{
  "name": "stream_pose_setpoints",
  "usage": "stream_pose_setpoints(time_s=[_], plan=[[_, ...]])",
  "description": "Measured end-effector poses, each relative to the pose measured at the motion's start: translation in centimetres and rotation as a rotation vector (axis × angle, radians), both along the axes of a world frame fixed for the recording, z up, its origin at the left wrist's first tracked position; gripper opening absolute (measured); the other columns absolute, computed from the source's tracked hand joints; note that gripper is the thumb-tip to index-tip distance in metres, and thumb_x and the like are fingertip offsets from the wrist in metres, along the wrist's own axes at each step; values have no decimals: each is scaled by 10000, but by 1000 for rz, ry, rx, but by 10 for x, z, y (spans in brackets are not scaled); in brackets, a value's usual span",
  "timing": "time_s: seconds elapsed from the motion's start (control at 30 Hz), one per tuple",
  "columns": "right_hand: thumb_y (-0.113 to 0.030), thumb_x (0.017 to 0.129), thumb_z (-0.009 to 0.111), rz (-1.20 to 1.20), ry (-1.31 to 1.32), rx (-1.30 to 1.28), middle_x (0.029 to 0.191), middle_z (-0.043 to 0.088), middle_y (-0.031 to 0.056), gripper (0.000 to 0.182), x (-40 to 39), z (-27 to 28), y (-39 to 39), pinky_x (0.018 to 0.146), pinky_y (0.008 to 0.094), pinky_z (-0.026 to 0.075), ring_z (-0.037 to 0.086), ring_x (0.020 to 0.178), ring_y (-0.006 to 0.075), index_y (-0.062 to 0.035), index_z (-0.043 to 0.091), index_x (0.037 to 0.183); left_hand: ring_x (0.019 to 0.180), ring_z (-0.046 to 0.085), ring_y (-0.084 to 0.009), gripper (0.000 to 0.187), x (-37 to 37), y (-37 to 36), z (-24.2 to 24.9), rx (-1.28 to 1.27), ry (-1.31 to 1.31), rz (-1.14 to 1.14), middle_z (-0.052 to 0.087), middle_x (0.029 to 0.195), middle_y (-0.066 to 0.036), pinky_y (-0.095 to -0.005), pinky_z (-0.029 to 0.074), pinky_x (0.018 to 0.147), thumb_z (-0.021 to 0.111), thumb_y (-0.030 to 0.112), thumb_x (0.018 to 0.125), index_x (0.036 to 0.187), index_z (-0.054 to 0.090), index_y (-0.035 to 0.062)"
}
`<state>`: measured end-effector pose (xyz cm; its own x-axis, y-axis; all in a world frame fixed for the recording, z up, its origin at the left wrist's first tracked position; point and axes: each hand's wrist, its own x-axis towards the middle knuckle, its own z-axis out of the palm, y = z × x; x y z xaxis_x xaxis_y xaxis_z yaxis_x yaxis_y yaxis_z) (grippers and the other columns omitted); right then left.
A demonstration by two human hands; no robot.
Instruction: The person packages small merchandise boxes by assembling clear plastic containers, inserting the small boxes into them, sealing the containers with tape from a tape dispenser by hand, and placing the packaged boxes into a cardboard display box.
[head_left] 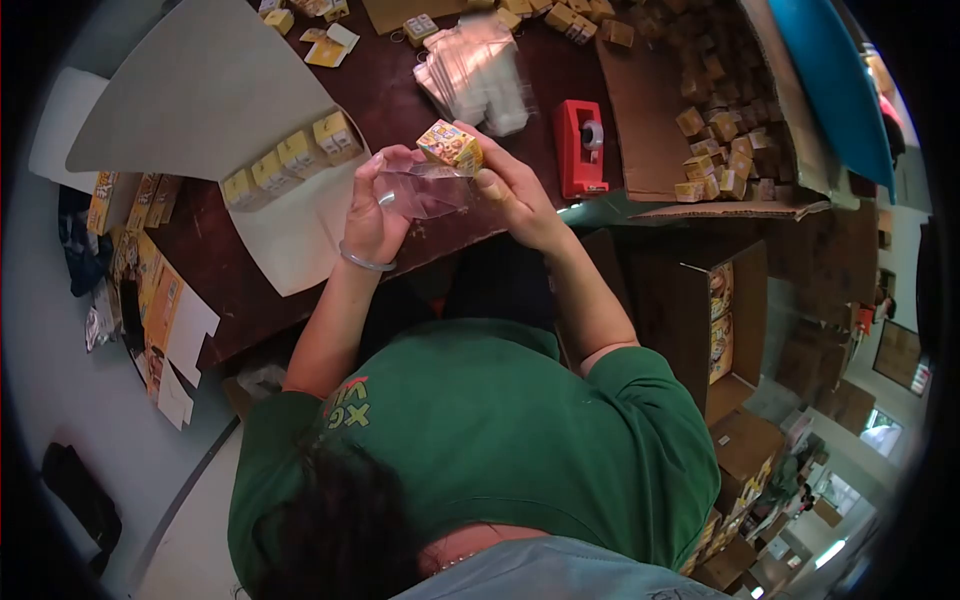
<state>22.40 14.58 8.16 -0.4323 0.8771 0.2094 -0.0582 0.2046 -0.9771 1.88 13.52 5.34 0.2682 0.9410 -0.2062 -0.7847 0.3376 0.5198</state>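
My left hand (pixel 378 208) is closed on a clear plastic sleeve (pixel 432 196) over the near part of the dark red table (pixel 430 238). My right hand (pixel 512 190) grips a small yellow printed box (pixel 450 145) by its right side, just above the sleeve. The sleeve reaches across to the fingers of my right hand. Behind the hands lies a pile of flat clear sleeves (pixel 478 75). A red tape dispenser (pixel 581 148) stands to the right of my right hand.
A row of small yellow boxes (pixel 290 162) sits on white card (pixel 290 235) at left. At right, a large open carton (pixel 650 150) holds many small boxes. Another carton (pixel 668 310) stands below it. Printed cardboard (pixel 160 310) lies at far left.
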Motion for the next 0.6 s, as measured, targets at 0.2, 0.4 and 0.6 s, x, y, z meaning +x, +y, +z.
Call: stream_pose_setpoints(time_s=[0.2, 0.4, 0.6], plan=[[-136, 956, 583, 86, 93, -180, 1267, 550, 86, 508, 11, 15, -8, 1010, 316, 436, 541, 1170, 161, -26, 396, 1416, 962, 630, -228, 346, -2, -25, -2, 2, 4, -64, 620, 1088, -68, -395, 552, 788, 501, 369, 971, 1130, 580, 72], [-240, 821, 743, 70, 216, -420, 1260, 603, 102, 651, 38, 25, -14, 1009, 326, 447, 581, 1146, 173, 17, 487, 1361, 990, 593, -221, 332, -23, -32, -11, -36, 100, 186, 599, 1084, -84, -406, 512, 852, 492, 297, 962, 1188, 530, 57], [-10, 803, 767, -228, -79, -117, 1151, 647, 78, 605, -17, 15, -34, 876, 275, 528, 624, 1031, 124, 4, 516, 1354, 1003, 570, -173, 295, -21, -36, -13, 218, 365, 254, 560, 1069, -58, -362, 503, 825, 475, 233, 947, 1179, 520, 57]])
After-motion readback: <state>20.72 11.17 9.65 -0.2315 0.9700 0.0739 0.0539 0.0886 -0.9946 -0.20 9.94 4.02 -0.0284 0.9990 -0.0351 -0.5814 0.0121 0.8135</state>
